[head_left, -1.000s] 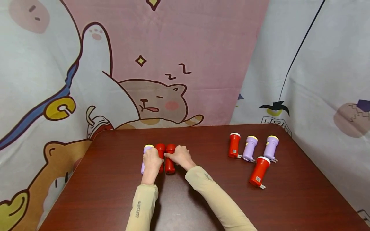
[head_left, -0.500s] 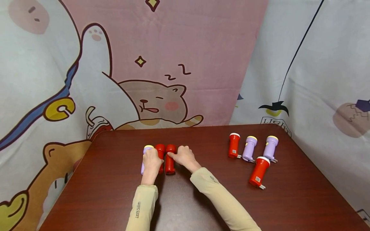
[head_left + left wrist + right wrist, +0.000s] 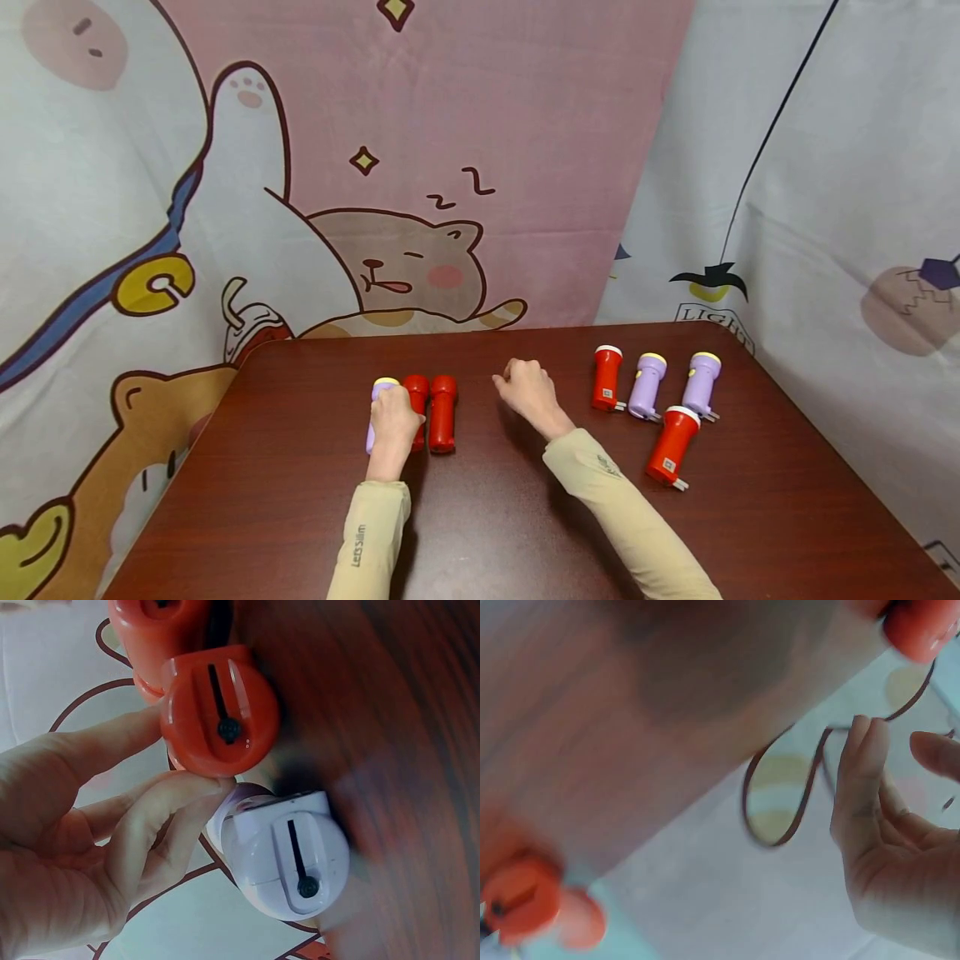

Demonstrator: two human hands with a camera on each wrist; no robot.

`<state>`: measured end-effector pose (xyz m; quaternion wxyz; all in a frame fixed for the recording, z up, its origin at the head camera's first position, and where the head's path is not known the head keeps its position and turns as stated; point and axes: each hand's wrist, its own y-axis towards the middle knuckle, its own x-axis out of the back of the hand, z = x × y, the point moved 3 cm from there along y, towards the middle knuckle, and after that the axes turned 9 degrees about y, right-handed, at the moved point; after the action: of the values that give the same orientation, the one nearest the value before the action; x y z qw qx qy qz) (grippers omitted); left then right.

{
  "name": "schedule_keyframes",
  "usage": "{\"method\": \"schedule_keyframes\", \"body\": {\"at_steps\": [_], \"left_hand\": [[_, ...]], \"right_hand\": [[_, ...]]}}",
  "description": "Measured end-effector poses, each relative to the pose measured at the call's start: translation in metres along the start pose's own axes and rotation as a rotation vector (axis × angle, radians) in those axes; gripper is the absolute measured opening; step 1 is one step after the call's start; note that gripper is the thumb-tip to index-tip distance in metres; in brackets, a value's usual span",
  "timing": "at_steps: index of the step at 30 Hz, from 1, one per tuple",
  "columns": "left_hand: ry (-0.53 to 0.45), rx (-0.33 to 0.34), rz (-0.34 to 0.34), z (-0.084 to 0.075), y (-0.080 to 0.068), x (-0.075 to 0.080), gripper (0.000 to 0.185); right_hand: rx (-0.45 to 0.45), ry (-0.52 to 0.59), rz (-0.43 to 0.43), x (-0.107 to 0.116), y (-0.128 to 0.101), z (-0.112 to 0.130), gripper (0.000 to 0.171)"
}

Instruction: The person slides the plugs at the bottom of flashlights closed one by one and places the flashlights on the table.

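Observation:
Three flashlights lie side by side left of the table's middle: a lilac one [image 3: 383,384], a red one [image 3: 417,389] and a second red one [image 3: 442,412]. My left hand [image 3: 393,419] covers much of the lilac flashlight and the inner red one. In the left wrist view its thumb and a finger pinch the sides of the inner red flashlight [image 3: 225,705], the fingers passing between it and the lilac flashlight [image 3: 289,862]. My right hand [image 3: 529,392] is over the table, apart from the flashlights, fingers loosely bent around nothing.
On the right of the brown table [image 3: 480,533] lie a red flashlight [image 3: 607,379], a lilac one [image 3: 648,385], another lilac one [image 3: 702,383] and a red one [image 3: 673,446], with plug prongs showing. A cartoon-printed cloth [image 3: 555,167] hangs behind the table.
My right hand has let go of the outer red flashlight and moved right, toward the flashlights on that side. My left hand has stayed in place.

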<state>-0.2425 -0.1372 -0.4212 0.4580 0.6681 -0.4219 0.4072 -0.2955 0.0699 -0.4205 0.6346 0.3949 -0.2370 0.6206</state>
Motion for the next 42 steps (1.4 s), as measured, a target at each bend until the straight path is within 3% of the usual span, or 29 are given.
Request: {"method": "schedule_keyframes", "body": {"at_steps": [5,8,11,16,25,31,42], "left_hand": [[-0.014,0.001,-0.022,0.000,-0.001,0.000,0.032],[-0.012,0.000,-0.016,0.000,-0.001,-0.001,0.032],[-0.008,0.001,-0.008,0.000,-0.001,-0.001,0.032],[0.000,0.003,0.001,-0.001,0.000,0.000,0.032],[0.006,0.000,0.006,0.000,0.001,-0.001,0.034],[0.002,-0.007,0.009,-0.001,0.001,-0.002,0.034],[0.009,-0.011,0.015,-0.001,0.001,-0.002,0.034]], "right_hand": [[-0.028,-0.095,-0.100,0.028,0.012,-0.035,0.033],[-0.053,-0.130,-0.150,0.045,0.016,-0.056,0.030],[-0.115,-0.150,-0.171,0.057,0.017,-0.076,0.031],[-0.242,-0.163,-0.179,0.073,0.015,-0.097,0.047],[-0.396,-0.145,-0.079,0.076,0.015,-0.122,0.065],[-0.399,-0.140,-0.006,0.075,0.016,-0.130,0.060],[-0.385,-0.076,0.014,0.075,0.013,-0.135,0.047]]}}
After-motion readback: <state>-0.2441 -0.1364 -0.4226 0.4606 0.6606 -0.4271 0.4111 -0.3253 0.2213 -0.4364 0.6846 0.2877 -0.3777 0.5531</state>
